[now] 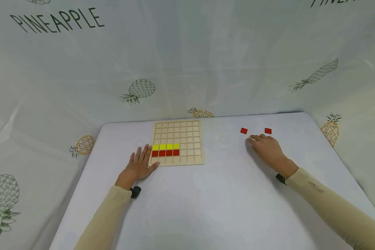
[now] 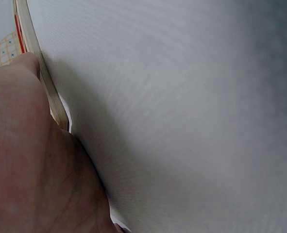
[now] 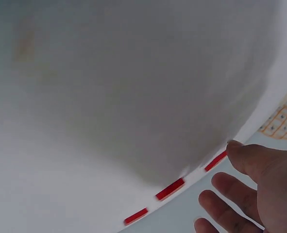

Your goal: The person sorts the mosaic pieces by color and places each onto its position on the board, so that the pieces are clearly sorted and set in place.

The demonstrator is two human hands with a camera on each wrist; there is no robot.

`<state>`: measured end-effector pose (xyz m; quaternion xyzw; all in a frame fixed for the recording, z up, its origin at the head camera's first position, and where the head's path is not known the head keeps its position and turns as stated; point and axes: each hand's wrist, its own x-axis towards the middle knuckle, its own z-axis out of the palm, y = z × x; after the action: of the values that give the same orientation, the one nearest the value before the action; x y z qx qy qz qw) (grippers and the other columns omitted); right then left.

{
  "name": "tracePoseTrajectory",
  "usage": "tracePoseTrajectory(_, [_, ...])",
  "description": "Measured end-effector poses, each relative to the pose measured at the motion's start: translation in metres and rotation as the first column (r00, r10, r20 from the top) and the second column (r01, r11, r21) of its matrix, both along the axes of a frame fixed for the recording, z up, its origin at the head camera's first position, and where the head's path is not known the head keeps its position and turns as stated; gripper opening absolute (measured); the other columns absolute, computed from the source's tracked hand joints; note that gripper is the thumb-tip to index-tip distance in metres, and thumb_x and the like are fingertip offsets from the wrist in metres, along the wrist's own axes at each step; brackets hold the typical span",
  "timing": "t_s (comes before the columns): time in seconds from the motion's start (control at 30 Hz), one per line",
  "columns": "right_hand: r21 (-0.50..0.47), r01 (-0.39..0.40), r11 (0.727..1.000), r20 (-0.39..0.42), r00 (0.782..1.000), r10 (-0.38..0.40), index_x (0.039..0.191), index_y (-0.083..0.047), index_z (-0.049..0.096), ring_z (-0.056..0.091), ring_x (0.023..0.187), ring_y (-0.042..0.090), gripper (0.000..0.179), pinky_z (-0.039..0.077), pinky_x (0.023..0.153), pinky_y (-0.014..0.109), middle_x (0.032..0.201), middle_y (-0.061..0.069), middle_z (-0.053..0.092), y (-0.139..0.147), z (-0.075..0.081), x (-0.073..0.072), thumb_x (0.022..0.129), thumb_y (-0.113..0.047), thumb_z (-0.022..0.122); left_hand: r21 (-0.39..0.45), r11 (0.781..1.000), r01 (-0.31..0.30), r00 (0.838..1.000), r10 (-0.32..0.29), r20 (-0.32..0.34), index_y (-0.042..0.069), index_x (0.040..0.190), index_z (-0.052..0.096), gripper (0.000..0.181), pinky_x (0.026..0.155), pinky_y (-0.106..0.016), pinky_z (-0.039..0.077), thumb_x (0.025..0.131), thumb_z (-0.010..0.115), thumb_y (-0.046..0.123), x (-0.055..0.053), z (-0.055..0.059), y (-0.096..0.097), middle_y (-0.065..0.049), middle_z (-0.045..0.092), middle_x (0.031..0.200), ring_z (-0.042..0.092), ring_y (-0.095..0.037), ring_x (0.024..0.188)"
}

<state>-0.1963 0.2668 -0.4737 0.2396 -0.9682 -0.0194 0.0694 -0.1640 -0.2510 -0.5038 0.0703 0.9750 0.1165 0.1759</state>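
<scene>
My left hand [image 1: 139, 166] lies flat with its fingers spread at the left edge of a pale wooden grid board [image 1: 190, 139]. Its thumb touches the board's near left corner; the left wrist view shows the palm beside the board's side edge. A row of several yellow square tiles [image 1: 166, 147] sits in the board above a row of several red square tiles [image 1: 165, 153]. To the right, my right hand [image 1: 267, 147] hovers low, fingers loosely bent, thumb apart, near a red tile [image 1: 243, 131]. Another red tile [image 1: 268, 131] lies behind it. Three red tiles [image 3: 170, 189] show in the right wrist view.
A white table [image 1: 212, 201] carries the board and the loose tiles. Behind and at both sides hangs a white curtain [image 1: 237, 69] printed with pineapples. Each wrist wears a dark band with a small black device [image 1: 135, 192].
</scene>
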Motion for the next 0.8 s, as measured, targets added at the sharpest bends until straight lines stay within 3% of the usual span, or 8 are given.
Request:
tracePoseTrajectory(0.37, [0.01,0.043,0.999,0.024,0.999,-0.043,0.129,0.003,0.07,0.063,0.125,0.046,0.04,0.056,0.094,0.064,0.134,0.026,0.068,0.031,-0.001,-0.008,0.091,0.003,0.079,-0.002,1.0,-0.004,1.0,0.004,0.003,0.001,0.169,0.001,0.094,0.127,-0.066,-0.004,0.108,0.048,0.053,0.0,0.001,0.001,-0.021,-0.006,0.177,-0.009,-0.048,0.161])
tracePoseTrajectory(0.8, [-0.005,0.035,0.999,0.053,0.998,-0.035,0.136,0.004,0.066,0.062,0.125,0.048,0.047,0.055,0.094,0.067,0.135,0.028,0.067,0.042,-0.004,-0.013,0.091,0.01,0.075,-0.003,1.0,-0.007,1.0,0.007,-0.007,0.0,0.169,0.002,0.094,0.127,-0.066,-0.004,0.107,0.049,0.053,0.001,0.001,0.002,-0.022,-0.005,0.177,-0.008,-0.048,0.161])
